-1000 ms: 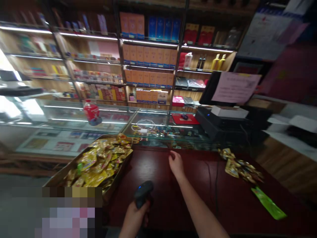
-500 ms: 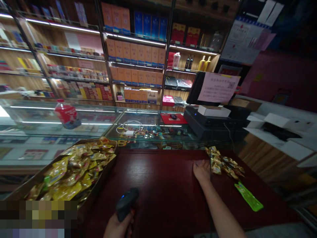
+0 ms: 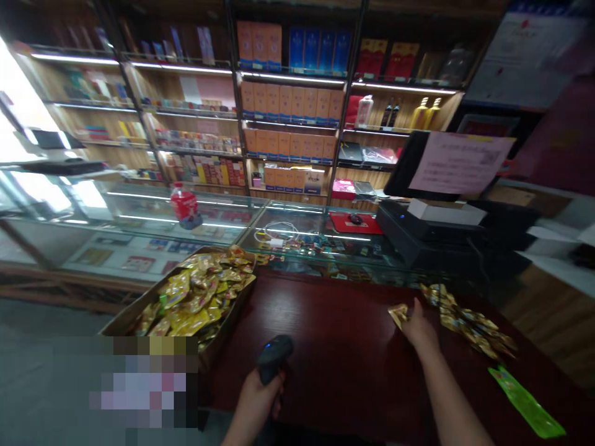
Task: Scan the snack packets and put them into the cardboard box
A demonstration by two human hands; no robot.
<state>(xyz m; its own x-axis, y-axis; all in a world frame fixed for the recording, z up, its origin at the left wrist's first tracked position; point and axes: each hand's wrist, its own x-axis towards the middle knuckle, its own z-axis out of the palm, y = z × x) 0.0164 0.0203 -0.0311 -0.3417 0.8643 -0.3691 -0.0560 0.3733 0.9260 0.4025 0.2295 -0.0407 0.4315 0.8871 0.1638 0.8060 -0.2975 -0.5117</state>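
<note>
My left hand (image 3: 260, 396) is wrapped round the handle of a black barcode scanner (image 3: 275, 354), which shows a small blue light, above the front of the dark red tabletop (image 3: 334, 371). Farther right, my right hand (image 3: 419, 328) pinches a small gold snack packet (image 3: 398, 314) over the table. Beside that hand lies a heap of gold packets (image 3: 469, 322), with a long green packet (image 3: 527, 402) nearer me. To the left, a cardboard box (image 3: 232, 316) is filled with many gold and yellow packets (image 3: 199, 291).
Behind the table runs a glass display counter (image 3: 223, 214) bearing a red-labelled bottle (image 3: 185, 205), a white cable (image 3: 279, 232) and a mouse on a red mat (image 3: 372, 224). A monitor (image 3: 404, 164) with a paper sheet stands at the right. Stocked shelves (image 3: 292, 127) line the wall.
The view has swung left, so things appear farther right. My right hand, earlier beside the gold heap, now has a gold packet in its fingers. The scanner stays in my left hand.
</note>
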